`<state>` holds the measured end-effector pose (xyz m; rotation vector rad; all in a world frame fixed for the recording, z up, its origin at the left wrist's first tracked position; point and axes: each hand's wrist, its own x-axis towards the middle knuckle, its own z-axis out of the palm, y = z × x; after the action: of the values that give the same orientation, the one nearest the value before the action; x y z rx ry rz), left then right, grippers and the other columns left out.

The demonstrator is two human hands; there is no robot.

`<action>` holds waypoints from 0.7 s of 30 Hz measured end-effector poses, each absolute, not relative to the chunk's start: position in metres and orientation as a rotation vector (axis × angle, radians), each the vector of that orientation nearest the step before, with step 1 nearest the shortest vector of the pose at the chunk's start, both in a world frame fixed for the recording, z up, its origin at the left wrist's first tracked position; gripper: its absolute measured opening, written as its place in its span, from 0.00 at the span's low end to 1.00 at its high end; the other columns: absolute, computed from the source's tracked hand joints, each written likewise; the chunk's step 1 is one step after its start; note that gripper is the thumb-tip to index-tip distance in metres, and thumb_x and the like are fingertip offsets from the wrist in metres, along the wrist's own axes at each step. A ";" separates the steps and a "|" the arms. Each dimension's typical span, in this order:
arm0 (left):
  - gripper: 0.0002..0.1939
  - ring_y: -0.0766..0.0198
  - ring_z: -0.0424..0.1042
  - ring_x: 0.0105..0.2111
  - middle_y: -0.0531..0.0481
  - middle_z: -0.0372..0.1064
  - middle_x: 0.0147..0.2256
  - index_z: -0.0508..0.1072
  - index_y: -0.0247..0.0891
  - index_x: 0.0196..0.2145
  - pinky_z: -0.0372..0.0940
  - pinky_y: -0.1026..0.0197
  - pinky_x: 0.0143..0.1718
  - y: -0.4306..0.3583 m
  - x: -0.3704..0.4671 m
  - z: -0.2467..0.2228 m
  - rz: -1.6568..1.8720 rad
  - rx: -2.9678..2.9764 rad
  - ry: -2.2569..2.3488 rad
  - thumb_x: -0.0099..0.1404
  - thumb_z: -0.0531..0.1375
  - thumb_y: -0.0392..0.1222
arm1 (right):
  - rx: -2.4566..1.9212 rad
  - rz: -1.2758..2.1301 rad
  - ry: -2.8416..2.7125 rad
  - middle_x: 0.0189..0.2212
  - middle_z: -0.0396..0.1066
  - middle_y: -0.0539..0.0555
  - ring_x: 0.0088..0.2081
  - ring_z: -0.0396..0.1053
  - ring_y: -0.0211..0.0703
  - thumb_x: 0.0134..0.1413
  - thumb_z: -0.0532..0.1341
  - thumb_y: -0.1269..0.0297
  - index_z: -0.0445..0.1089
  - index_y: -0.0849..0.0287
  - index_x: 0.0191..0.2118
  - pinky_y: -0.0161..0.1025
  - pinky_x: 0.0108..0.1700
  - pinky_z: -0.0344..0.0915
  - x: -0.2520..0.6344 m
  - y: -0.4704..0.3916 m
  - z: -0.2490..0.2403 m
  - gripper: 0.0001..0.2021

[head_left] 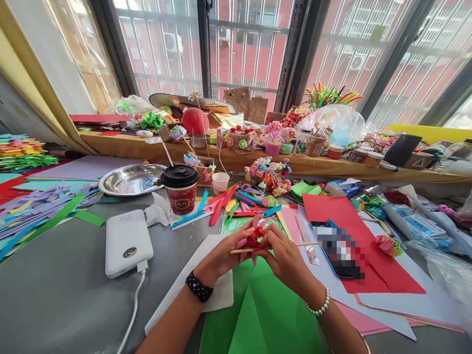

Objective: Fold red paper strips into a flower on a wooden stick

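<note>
My left hand (224,253) is closed around the near side of a red and pink folded paper flower (255,238). My right hand (282,250) pinches the same flower from the other side, fingertips bent against the red folds. A thin wooden stick (308,244) runs crosswise through the grip, one end by my left palm, the other poking out past my right fingers. Which fingers hold the stick is partly hidden. Below both hands lies green paper (258,305), with a white sheet (217,285) under my left wrist.
A white power bank (129,243) with a cable and a lidded cup (180,191) stand on the left. Behind it is a metal plate (131,181). Coloured paper strips (221,201) lie ahead. At right are a phone (341,253), red paper (391,265) and a paper lotus (389,245).
</note>
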<state>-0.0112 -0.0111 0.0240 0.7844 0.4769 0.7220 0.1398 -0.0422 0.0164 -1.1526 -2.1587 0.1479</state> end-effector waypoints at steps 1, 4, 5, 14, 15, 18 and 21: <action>0.23 0.72 0.59 0.17 0.56 0.60 0.19 0.55 0.41 0.53 0.55 0.67 0.21 -0.011 -0.011 0.024 0.720 0.792 0.477 0.59 0.52 0.38 | -1.151 0.149 -2.158 0.27 0.58 0.52 0.28 0.59 0.39 0.51 0.56 0.70 0.59 0.59 0.27 0.34 0.25 0.57 0.140 -0.042 0.016 0.04; 0.23 0.72 0.59 0.16 0.57 0.60 0.18 0.56 0.42 0.53 0.56 0.66 0.22 -0.011 -0.011 0.023 0.713 0.817 0.473 0.59 0.52 0.39 | -1.153 0.148 -2.156 0.27 0.58 0.52 0.27 0.58 0.39 0.51 0.56 0.71 0.58 0.59 0.27 0.34 0.25 0.57 0.140 -0.042 0.015 0.04; 0.23 0.71 0.59 0.17 0.57 0.59 0.19 0.56 0.42 0.53 0.56 0.65 0.23 -0.010 -0.011 0.022 0.714 0.820 0.474 0.59 0.52 0.39 | -1.152 0.146 -2.156 0.27 0.58 0.52 0.27 0.58 0.39 0.51 0.55 0.71 0.58 0.59 0.27 0.34 0.25 0.57 0.140 -0.042 0.015 0.05; 0.21 0.71 0.60 0.17 0.56 0.60 0.19 0.58 0.39 0.51 0.57 0.64 0.23 -0.009 -0.011 0.021 0.712 0.819 0.468 0.59 0.53 0.40 | -1.160 0.145 -2.151 0.27 0.59 0.51 0.27 0.59 0.38 0.52 0.55 0.69 0.60 0.60 0.27 0.34 0.26 0.57 0.140 -0.042 0.017 0.05; 0.21 0.71 0.60 0.16 0.56 0.60 0.19 0.59 0.39 0.51 0.57 0.64 0.22 -0.009 -0.011 0.022 0.712 0.820 0.462 0.59 0.52 0.40 | -1.161 0.147 -2.149 0.27 0.59 0.51 0.27 0.59 0.38 0.52 0.55 0.68 0.60 0.59 0.27 0.34 0.25 0.57 0.140 -0.042 0.017 0.05; 0.20 0.70 0.61 0.17 0.55 0.61 0.20 0.59 0.39 0.50 0.58 0.64 0.22 -0.008 -0.011 0.021 0.706 0.817 0.449 0.59 0.52 0.40 | -1.167 0.148 -2.151 0.27 0.59 0.52 0.27 0.59 0.38 0.53 0.54 0.67 0.60 0.59 0.27 0.34 0.25 0.57 0.140 -0.042 0.017 0.06; 0.18 0.69 0.62 0.19 0.54 0.61 0.22 0.60 0.41 0.49 0.58 0.63 0.22 -0.007 -0.011 0.018 0.696 0.818 0.421 0.59 0.52 0.40 | -1.160 0.137 -2.152 0.27 0.60 0.52 0.27 0.60 0.38 0.54 0.52 0.66 0.61 0.60 0.26 0.34 0.25 0.57 0.141 -0.041 0.018 0.07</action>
<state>-0.0110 -0.0067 0.0184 0.8176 0.4206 0.6958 0.1405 -0.0414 0.0180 -1.1598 -2.1520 0.1370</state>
